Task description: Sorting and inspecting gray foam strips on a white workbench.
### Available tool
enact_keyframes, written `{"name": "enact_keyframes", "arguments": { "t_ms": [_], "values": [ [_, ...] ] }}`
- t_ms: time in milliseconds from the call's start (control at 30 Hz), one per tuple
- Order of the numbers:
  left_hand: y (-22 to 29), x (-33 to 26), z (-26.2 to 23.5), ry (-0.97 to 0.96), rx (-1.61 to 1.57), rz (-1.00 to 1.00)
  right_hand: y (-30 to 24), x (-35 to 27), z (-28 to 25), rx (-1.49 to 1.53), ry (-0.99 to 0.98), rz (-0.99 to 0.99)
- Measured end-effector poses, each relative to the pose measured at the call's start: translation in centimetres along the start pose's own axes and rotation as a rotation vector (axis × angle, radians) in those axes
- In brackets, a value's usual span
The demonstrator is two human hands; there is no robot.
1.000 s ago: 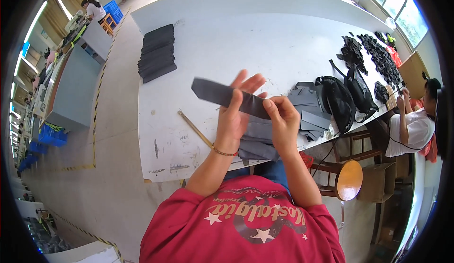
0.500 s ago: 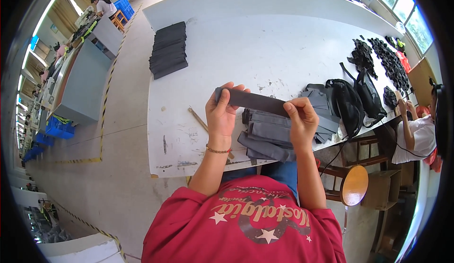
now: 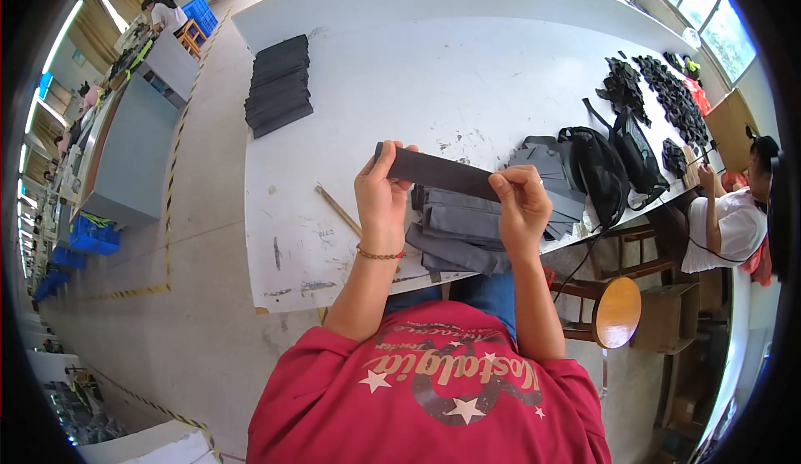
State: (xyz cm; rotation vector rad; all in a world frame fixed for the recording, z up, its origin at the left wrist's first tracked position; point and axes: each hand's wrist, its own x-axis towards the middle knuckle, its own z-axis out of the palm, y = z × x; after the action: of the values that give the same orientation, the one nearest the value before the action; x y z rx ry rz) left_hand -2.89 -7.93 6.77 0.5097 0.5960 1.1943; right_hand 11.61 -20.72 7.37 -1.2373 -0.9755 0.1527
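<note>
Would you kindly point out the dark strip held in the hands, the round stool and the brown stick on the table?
Dark strip (image 3: 446, 173), head view: middle of its face.
Round stool (image 3: 617, 313), head view: its seat.
Brown stick (image 3: 338, 208), head view: its shaft.

Workshop, looks like cloth/bag work.
Lg. white table w/ piled dk. strips, blk. bags; long bench on L, person seated nr. far end; blue crates, yellow-blk. floor tape, wooden stool.
</note>
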Motion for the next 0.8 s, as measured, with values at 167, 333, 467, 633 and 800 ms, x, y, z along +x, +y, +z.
{"name": "enact_keyframes", "arguments": {
  "t_ms": [167, 333, 467, 633, 800],
  "values": [
    [-0.3, 0.0, 0.6, 0.048, 0.007, -0.075, 0.2, 0.4, -0.4, -0.02, -0.008, 0.197],
    [-0.8, -0.9, -0.4, -0.058, 0.319, -0.004, 0.3, 0.3, -2.6, -0.137, -0.001, 0.399],
    [-2.2, -2.6, -2.6, -0.146, 0.698, 0.049, 0.8, -0.7, -5.8, -0.275, -0.081, 0.537],
    [-5.7, -1.8, -5.4, -0.264, 0.955, 0.219, 4.3, -4.3, -7.3, -0.431, -0.082, 0.583],
    [-5.0, -2.6, -6.8, -0.182, 1.118, 0.342, 5.9, -5.2, -7.9, -0.85, -0.272, 0.388]
  ]
}}
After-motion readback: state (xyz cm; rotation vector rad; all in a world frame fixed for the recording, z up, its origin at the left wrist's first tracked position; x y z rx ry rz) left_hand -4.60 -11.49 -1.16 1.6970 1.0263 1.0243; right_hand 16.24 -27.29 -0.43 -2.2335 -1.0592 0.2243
